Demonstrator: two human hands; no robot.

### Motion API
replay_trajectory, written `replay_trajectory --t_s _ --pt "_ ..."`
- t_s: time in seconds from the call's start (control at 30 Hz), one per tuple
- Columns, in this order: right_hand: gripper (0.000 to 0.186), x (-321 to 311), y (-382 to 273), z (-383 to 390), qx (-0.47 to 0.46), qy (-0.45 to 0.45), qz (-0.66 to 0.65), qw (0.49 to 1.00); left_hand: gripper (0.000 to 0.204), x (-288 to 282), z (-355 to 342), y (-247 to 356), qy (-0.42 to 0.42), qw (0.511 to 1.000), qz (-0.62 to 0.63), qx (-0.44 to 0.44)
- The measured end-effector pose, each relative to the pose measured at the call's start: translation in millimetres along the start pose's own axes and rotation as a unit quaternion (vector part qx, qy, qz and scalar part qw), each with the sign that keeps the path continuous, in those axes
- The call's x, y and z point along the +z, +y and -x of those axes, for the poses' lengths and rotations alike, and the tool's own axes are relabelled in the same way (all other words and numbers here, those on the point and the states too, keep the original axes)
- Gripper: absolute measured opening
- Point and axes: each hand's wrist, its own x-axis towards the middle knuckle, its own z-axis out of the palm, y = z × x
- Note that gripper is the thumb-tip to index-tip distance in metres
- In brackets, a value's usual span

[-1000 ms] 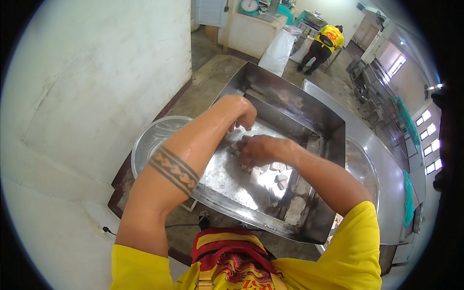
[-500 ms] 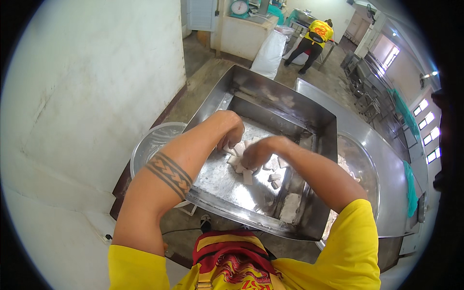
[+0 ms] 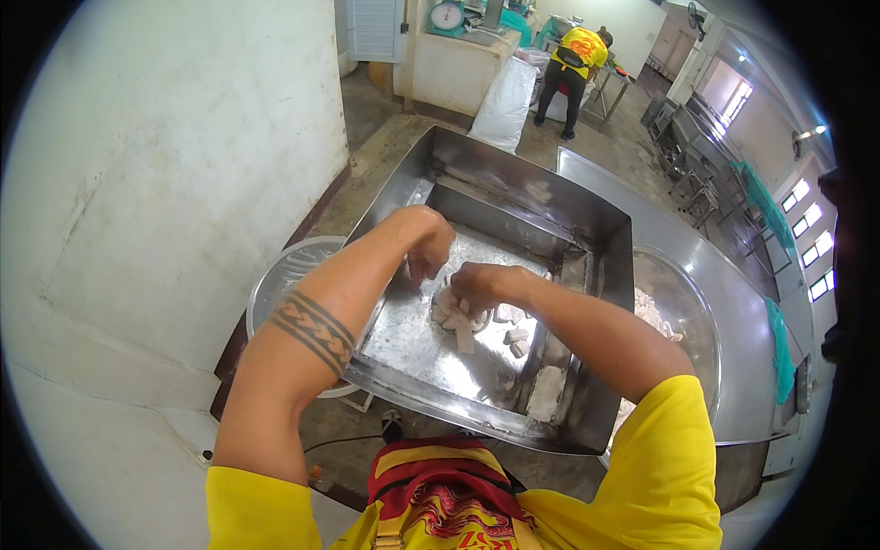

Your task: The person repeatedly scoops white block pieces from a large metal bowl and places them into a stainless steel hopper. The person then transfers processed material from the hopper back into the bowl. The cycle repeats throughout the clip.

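Off-white, block-like pieces (image 3: 465, 337) lie in a loose heap on the bottom of a deep rectangular steel tray (image 3: 403, 353). My right hand (image 3: 478, 284) is at the top of the heap, fingers closed around a white piece that they mostly cover. Just left of the heap, my left hand (image 3: 429, 252) hangs above the tray floor with its fingers curled downward. Whatever it may hold is hidden from this view. A few more pieces (image 3: 517, 341) rest to the right of the heap, and a larger pale slab (image 3: 547, 392) sits in the tray's right-hand channel.
A round, pale basin (image 3: 273, 286) stands under the tray's left side, near the white wall (image 3: 183, 165). To the right, a wide steel basin (image 3: 701, 325) contains more pale pieces. Farther back are a white sack (image 3: 504, 105), a dial scale (image 3: 447, 16) and a bending person (image 3: 579, 50).
My left hand has drawn away from the heap, slightly left. My right hand has lifted a little and shifted left. The distant person has shifted. The whole view has moved slightly.
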Motion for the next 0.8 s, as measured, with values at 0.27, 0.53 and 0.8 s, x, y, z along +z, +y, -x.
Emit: replay_trajectory --t_s 0.27,0.53,0.8 --pt "0.053 -5 20 33 0.132 -0.131 0.090 0.978 0.025 27 -21 24 -0.042 0.985 -0.131 0.104" --pt "0.017 -12 30 15 0.026 -0.008 -0.259 0.965 0.024 -3 18 20 0.088 0.996 -0.033 -0.011" --pt "0.035 7 -2 -4 -0.108 -0.160 0.058 0.980 0.032 -5 21 17 0.079 0.996 -0.031 -0.027"
